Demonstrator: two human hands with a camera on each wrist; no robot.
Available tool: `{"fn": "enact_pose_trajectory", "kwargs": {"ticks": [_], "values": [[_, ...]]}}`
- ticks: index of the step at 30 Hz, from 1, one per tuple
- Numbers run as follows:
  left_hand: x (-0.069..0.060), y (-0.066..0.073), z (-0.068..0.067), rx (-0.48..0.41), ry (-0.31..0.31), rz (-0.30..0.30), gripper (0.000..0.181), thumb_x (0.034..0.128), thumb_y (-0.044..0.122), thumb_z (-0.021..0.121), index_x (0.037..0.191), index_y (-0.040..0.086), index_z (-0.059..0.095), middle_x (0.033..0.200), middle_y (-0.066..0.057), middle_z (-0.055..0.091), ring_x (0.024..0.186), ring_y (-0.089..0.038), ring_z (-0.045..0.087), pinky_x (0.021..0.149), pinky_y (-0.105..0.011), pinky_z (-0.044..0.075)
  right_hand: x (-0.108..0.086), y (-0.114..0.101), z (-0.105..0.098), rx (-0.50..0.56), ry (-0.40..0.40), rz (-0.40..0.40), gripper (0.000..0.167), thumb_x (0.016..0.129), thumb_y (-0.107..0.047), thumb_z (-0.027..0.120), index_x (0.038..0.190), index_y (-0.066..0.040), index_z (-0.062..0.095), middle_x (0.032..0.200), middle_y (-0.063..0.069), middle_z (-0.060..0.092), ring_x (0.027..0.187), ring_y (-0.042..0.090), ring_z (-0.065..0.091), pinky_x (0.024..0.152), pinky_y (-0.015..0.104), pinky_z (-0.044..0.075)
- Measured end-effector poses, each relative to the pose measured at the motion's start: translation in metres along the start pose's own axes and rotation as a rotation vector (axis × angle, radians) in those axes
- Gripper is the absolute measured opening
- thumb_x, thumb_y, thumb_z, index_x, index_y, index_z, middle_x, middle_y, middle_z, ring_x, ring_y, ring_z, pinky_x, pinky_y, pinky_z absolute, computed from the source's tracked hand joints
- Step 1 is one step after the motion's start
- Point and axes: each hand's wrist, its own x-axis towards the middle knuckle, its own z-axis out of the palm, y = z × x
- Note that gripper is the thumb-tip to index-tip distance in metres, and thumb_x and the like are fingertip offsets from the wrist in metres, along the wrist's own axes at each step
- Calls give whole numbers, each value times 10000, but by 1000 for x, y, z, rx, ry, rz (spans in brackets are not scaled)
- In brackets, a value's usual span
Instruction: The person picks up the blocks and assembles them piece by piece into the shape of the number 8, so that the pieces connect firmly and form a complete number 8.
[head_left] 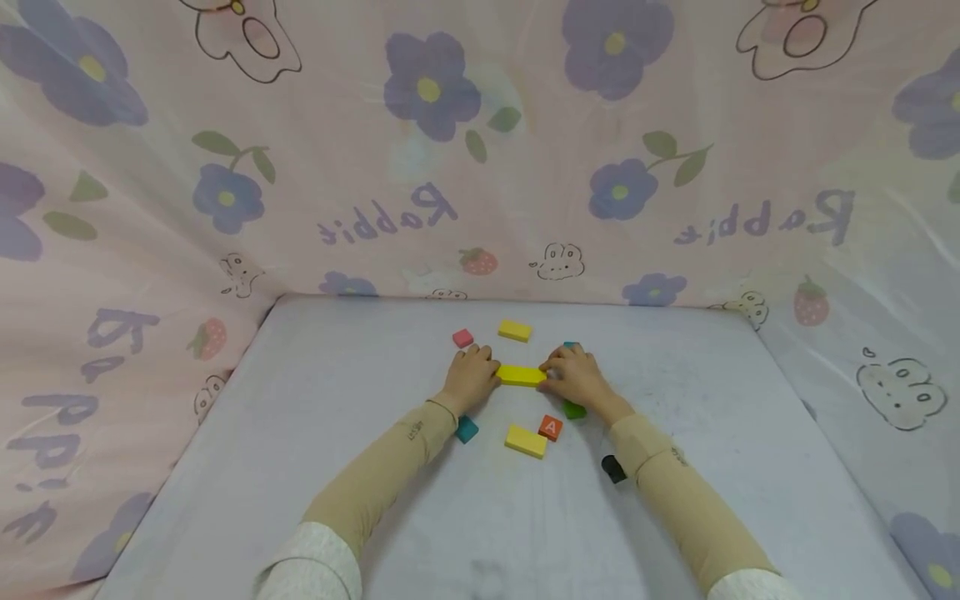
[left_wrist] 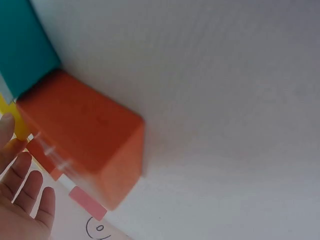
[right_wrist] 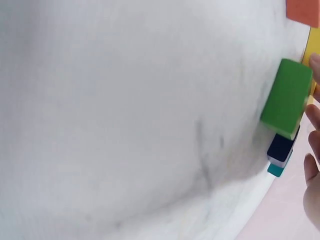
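A long yellow block [head_left: 522,377] lies crosswise in the middle of the table between both hands. At its left end, my left hand [head_left: 471,377] pinches it with thumb and fingertips; my right hand [head_left: 576,373] pinches the right end. The left wrist view shows the left hand [left_wrist: 25,195] beside a large orange-red block [left_wrist: 90,120] and a teal block [left_wrist: 25,50]. In the right wrist view, a green block [right_wrist: 287,97] stands near the right hand's fingers [right_wrist: 314,117], with a navy block [right_wrist: 281,146] behind it.
Yellow blocks lie beyond [head_left: 514,331] and in front [head_left: 526,442] of the hands. An orange block lettered A [head_left: 551,427] touches the nearer one. A pink block [head_left: 462,338] sits far left, and a black piece [head_left: 613,468] lies by the right sleeve. Patterned fabric [head_left: 480,167] walls the table.
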Motion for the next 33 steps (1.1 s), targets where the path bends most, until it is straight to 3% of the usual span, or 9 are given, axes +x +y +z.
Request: {"fn": "enact_pose_trajectory", "kwargs": {"ticks": [6,11,20,25,33], "values": [[0,-2,0,-26,-8,-7,270,888,323,618,1107,182,686,1010,-15,590,921,-180,486,819,-340,423,-5,-4,-2,3,-5,24,366,830,-397,669,1112,-164,676,1143,80,586,1120,307,443,890,508,372],[-1,-4,-1,-39,-31,-8,285,887,337,616,1127,196,680,1005,-14,584,923,-177,474,822,-340,412,-14,1,-12,112,-33,47,382,864,-342,639,1190,-144,631,1201,119,577,1055,309,454,883,517,359],[2,-4,-1,-40,-24,-4,282,884,335,619,1114,185,683,1002,-11,588,926,-178,475,820,-337,411,-33,17,-39,233,-150,84,257,824,-265,688,1015,-94,699,1026,77,666,925,244,493,782,366,384],[3,-5,-2,-35,-10,-13,268,878,329,628,1091,178,691,986,-4,602,922,-173,480,821,-340,410,-40,27,-37,280,-207,80,305,790,-275,709,1034,-93,691,1044,73,673,950,236,477,791,341,355],[2,-3,-3,-34,-29,-2,259,885,324,621,1082,171,691,1003,-7,633,933,-180,488,852,-347,424,-47,35,-30,253,-250,83,281,763,-257,735,1009,-129,691,1057,59,657,943,204,463,795,345,353]]}}
